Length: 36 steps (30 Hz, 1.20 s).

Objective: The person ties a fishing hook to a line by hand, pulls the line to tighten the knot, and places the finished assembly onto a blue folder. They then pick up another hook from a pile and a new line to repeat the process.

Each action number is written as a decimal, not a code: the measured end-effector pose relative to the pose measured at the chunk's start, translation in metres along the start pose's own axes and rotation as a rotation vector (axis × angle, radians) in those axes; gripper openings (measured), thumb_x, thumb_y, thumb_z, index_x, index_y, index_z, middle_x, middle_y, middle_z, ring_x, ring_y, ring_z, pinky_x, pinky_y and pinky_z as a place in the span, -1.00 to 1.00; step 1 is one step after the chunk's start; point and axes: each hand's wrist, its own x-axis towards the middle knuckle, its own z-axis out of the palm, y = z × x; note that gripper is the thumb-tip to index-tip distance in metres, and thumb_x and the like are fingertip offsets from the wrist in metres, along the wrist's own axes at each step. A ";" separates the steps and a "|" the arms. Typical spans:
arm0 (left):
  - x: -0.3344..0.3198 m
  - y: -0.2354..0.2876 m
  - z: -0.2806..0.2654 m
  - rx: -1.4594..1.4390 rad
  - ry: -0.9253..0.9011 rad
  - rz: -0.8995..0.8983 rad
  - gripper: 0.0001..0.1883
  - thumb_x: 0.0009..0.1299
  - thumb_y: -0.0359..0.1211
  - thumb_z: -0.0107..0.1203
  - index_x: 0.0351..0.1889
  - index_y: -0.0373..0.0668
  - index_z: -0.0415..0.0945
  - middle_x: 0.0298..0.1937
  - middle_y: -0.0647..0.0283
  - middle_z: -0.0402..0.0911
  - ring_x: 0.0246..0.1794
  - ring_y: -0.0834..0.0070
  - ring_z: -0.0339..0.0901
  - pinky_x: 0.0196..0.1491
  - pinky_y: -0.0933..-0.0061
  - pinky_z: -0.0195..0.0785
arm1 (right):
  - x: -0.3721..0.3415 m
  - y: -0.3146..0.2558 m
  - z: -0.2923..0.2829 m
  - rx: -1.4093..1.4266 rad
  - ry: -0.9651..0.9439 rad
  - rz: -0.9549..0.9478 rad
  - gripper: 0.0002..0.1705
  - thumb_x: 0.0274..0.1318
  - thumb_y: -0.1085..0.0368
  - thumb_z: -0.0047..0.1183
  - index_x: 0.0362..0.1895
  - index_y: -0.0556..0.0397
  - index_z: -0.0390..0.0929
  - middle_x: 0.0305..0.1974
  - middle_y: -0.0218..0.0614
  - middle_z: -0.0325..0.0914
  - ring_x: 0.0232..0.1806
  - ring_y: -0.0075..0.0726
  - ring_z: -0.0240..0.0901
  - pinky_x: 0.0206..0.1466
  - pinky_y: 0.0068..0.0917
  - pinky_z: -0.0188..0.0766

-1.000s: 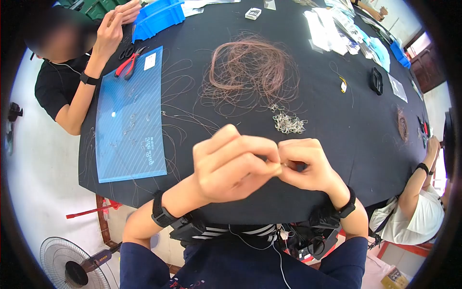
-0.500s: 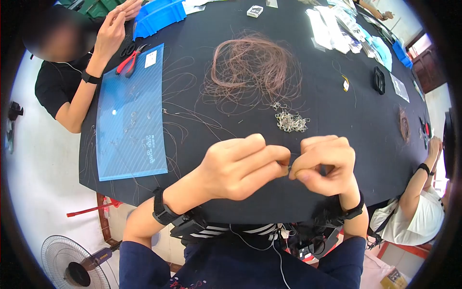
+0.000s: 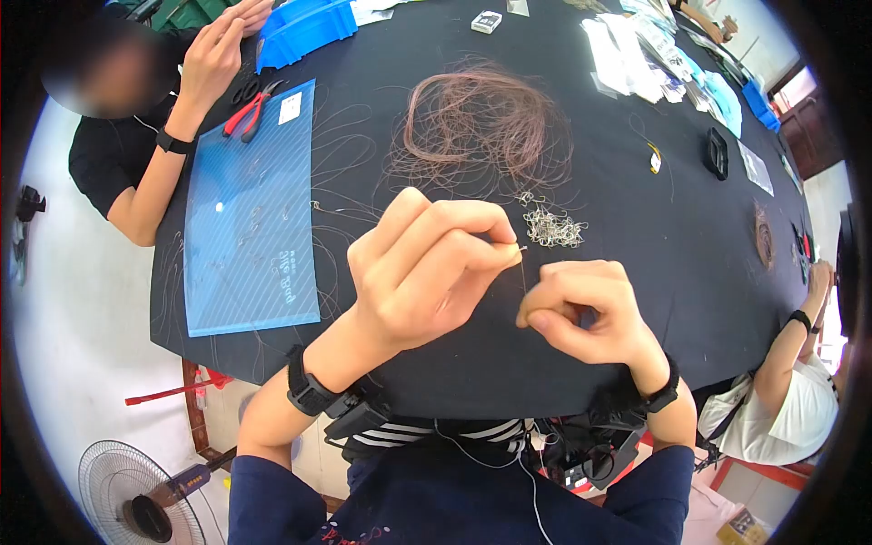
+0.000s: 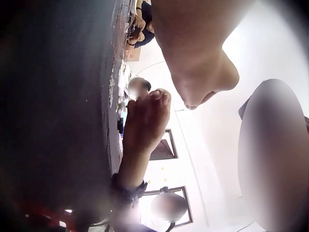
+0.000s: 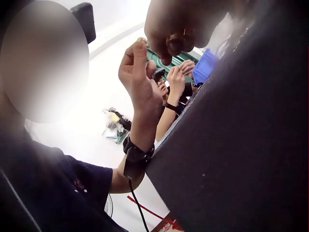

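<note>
Your left hand [image 3: 427, 272] is raised a little below the middle of the frame, its thumb and forefinger pinching a small pale piece [image 3: 522, 249] at the fingertips; the other fingers are bent. A thin strand [image 3: 524, 280] runs down from there towards your right hand [image 3: 592, 313], which sits lower and to the right, apart from the left. Your right fingers are curled, with thumb and forefinger closed on the strand's lower end. The exact shape of the pale piece is too small to tell.

Just beyond your hands, right of centre on the dark counter [image 3: 704, 272], lies a pile of small metal hooks [image 3: 556, 228]. Past it, at upper centre, is a large loose tangle of reddish-brown line [image 3: 481, 123]. To your left lies a blue striped folder [image 3: 241, 227] with a white label near its top edge; fine dark strands spread out from its right side. Pliers with red handles [image 3: 243, 120] rest on its upper end, with black-handled scissors [image 3: 245, 89] just beside them and a blue bin [image 3: 307, 34] above.

A small white box [image 3: 487, 22] lies at the top centre. At upper right you have a heap of pale packets [image 3: 627, 59], a small yellow-and-white item [image 3: 654, 160], a black tray [image 3: 716, 153] and a clear packet [image 3: 753, 168]. A smaller brown coil [image 3: 763, 236] lies near the right edge of the counter. Another person [image 3: 123, 177] sits at upper left, hands raised.
</note>
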 end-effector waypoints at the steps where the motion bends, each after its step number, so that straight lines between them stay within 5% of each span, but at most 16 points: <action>1: -0.001 0.000 0.001 -0.002 -0.008 0.011 -0.76 -0.03 -0.54 0.35 -0.47 -0.04 0.55 -0.36 0.40 0.63 -0.54 0.54 0.33 -0.48 0.55 0.09 | 0.000 -0.003 -0.001 -0.006 0.001 -0.034 -0.92 -0.04 0.50 0.14 -0.39 0.08 0.59 -0.64 -0.43 0.39 -0.69 -0.56 0.23 -0.63 -0.55 0.11; 10: -0.009 0.016 0.018 -0.126 -0.182 0.069 -0.80 -0.08 -0.46 0.33 -0.53 -0.09 0.51 -0.40 0.40 0.59 -0.55 0.55 0.36 -0.53 0.59 0.17 | 0.001 -0.001 -0.014 -0.094 0.218 -0.158 -0.92 -0.12 0.53 0.13 -0.47 0.08 0.59 -0.65 -0.44 0.41 -0.71 -0.56 0.19 -0.64 -0.59 0.08; 13: -0.009 0.023 0.017 -0.194 -0.216 0.102 -0.80 -0.07 -0.44 0.34 -0.54 -0.08 0.52 -0.40 0.45 0.60 -0.58 0.59 0.32 -0.55 0.63 0.17 | -0.001 0.010 -0.018 -0.135 0.292 -0.054 -0.96 -0.06 0.50 0.12 -0.47 0.10 0.58 -0.61 -0.47 0.42 -0.69 -0.66 0.11 -0.63 -0.64 -0.02; 19: -0.003 0.018 0.000 -0.233 -0.125 0.055 -0.79 -0.03 -0.42 0.38 -0.45 0.00 0.58 -0.36 0.49 0.65 -0.56 0.62 0.33 -0.48 0.60 0.12 | 0.002 0.016 0.001 -0.065 0.071 0.079 -0.95 -0.01 0.46 0.15 -0.43 0.10 0.53 -0.67 -0.46 0.33 -0.69 -0.65 0.12 -0.62 -0.57 0.03; 27: 0.000 0.001 -0.008 0.005 -0.098 0.072 -0.77 -0.03 -0.45 0.37 -0.40 -0.02 0.61 -0.33 0.45 0.65 -0.52 0.59 0.32 -0.48 0.59 0.10 | -0.001 -0.004 0.011 0.072 -0.033 -0.030 -0.92 -0.09 0.52 0.15 -0.45 0.10 0.54 -0.65 -0.38 0.37 -0.72 -0.50 0.25 -0.65 -0.53 0.12; 36: -0.004 0.005 0.001 -0.014 -0.243 0.195 -0.82 -0.04 -0.41 0.28 -0.43 -0.07 0.61 -0.34 0.46 0.65 -0.60 0.65 0.26 -0.57 0.64 0.07 | -0.001 -0.014 0.000 -0.020 0.121 -0.143 -0.84 -0.20 0.58 0.17 -0.47 0.06 0.57 -0.71 -0.46 0.31 -0.75 -0.54 0.20 -0.67 -0.56 0.07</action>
